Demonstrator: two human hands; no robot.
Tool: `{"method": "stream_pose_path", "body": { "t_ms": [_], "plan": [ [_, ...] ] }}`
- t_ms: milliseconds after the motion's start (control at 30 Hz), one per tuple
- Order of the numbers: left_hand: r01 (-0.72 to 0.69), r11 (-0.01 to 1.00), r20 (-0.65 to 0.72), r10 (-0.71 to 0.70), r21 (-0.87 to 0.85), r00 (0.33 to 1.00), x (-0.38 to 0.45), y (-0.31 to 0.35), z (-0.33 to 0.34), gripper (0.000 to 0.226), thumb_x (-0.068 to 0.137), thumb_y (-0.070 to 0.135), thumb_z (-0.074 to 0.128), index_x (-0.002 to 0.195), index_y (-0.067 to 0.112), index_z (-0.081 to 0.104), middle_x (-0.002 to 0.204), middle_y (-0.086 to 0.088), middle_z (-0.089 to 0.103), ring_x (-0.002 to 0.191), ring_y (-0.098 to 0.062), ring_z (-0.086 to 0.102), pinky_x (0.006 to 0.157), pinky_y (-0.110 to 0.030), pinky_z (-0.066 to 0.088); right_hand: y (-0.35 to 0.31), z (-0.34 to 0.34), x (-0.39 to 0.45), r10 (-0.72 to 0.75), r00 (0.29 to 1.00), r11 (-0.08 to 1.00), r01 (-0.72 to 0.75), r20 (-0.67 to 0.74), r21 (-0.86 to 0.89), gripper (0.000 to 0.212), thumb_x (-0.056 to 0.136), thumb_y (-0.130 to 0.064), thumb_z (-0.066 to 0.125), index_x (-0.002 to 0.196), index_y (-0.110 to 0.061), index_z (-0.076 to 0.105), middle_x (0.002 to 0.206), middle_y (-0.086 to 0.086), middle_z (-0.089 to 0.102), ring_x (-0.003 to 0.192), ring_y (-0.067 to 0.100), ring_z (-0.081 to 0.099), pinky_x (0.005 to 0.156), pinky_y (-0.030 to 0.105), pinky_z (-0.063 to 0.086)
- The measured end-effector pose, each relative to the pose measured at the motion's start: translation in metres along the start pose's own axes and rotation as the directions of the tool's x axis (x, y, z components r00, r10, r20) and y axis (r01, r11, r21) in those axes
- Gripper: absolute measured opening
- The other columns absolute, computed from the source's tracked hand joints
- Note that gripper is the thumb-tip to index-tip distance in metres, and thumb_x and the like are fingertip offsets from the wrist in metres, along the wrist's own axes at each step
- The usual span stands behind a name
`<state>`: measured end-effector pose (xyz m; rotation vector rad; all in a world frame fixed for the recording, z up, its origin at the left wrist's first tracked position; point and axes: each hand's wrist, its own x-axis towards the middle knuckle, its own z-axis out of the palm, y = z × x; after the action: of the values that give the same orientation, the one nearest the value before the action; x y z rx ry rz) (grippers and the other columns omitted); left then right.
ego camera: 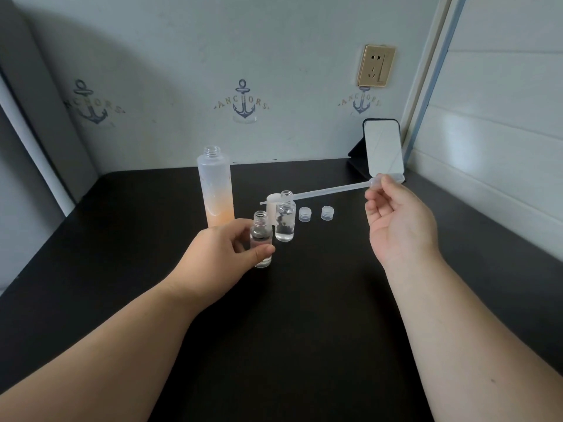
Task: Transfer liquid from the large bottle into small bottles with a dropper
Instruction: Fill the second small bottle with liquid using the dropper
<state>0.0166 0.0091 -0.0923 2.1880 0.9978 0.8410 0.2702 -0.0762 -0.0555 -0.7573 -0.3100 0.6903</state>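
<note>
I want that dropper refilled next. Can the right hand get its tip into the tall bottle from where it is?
Probably yes. The tall bottle stands uncapped, its mouth above both small bottles, so nothing covers it. The right hand holds the dropper nearly level by its bulb, so it would need tipping downward first.

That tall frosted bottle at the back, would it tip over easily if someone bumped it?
Probably yes: the tall bottle is narrow for its height. Its neck is uncapped, so a knock could spill it. The peach tint only at the bottom hints it is mostly empty, so likely light.
</note>
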Motion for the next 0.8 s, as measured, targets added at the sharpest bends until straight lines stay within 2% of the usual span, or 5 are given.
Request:
{"method": "stream_pose_path", "body": {
  "t_ms": [200,333,533,633,800],
  "plan": [
    [0.059,0.996,-0.029,-0.057,0.063,0.998,0.008,0.008,0.005,0.014,0.087,0.049,0.072,0.093,0.051,0.059,0.081,0.026,0.065,0.062,0.001,0.065,0.054,-0.014,0.042,0.001,-0.001,-0.003,0.041,0.998,0.999,-0.040,-0.044,0.028,0.008,0.092,-0.007,0.070,0.085,-0.004,0.072,0.076,0.006,0.074,0.063,0.015,0.069,0.059,0.021,0.054],
    [0.102,0.985,-0.044,-0.097,0.139,0.994,0.010,0.010,0.007,0.018,0.087,0.053,0.070,0.100,0.043,0.063,0.080,0.017,0.066,0.062,-0.004,0.065,0.056,-0.019,0.044,0.004,-0.003,-0.005,0.065,0.995,0.997,-0.061,-0.081,0.047,0.002,0.092,-0.007,0.070,0.093,-0.006,0.070,0.073,0.006,0.073,0.063,0.017,0.070,0.058,0.022,0.054],
    [0.157,0.984,0.004,-0.158,0.085,0.987,-0.001,0.020,-0.003,0.012,0.085,0.045,0.073,0.088,0.049,0.062,0.083,0.030,0.068,0.065,0.001,0.067,0.060,-0.015,0.047,0.005,-0.003,-0.011,0.057,0.990,0.998,-0.056,-0.129,0.015,0.024,0.092,-0.004,0.064,0.113,-0.015,0.064,0.072,0.006,0.073,0.063,0.022,0.071,0.057,0.025,0.055],
    [0.273,0.962,-0.003,-0.273,0.001,0.962,-0.008,0.024,-0.010,0.014,0.089,0.032,0.063,0.080,0.042,0.057,0.071,0.012,0.071,0.058,-0.002,0.069,0.053,-0.014,0.047,0.002,0.002,-0.013,0.071,0.985,0.997,-0.077,-0.157,-0.029,0.021,0.092,-0.004,0.063,0.111,-0.014,0.066,0.073,0.008,0.072,0.062,0.023,0.072,0.055,0.025,0.055],
    [0.369,0.927,0.028,-0.372,0.067,0.928,-0.005,0.030,-0.025,0.017,0.093,0.020,0.054,0.086,0.027,0.068,0.067,0.002,0.074,0.058,-0.004,0.071,0.067,-0.024,0.050,0.000,0.007,-0.023,0.081,0.982,0.975,-0.114,-0.173,-0.190,0.019,0.093,-0.004,0.063,0.107,-0.015,0.068,0.078,0.010,0.072,0.063,0.022,0.073,0.056,0.025,0.056]
  ]
}}
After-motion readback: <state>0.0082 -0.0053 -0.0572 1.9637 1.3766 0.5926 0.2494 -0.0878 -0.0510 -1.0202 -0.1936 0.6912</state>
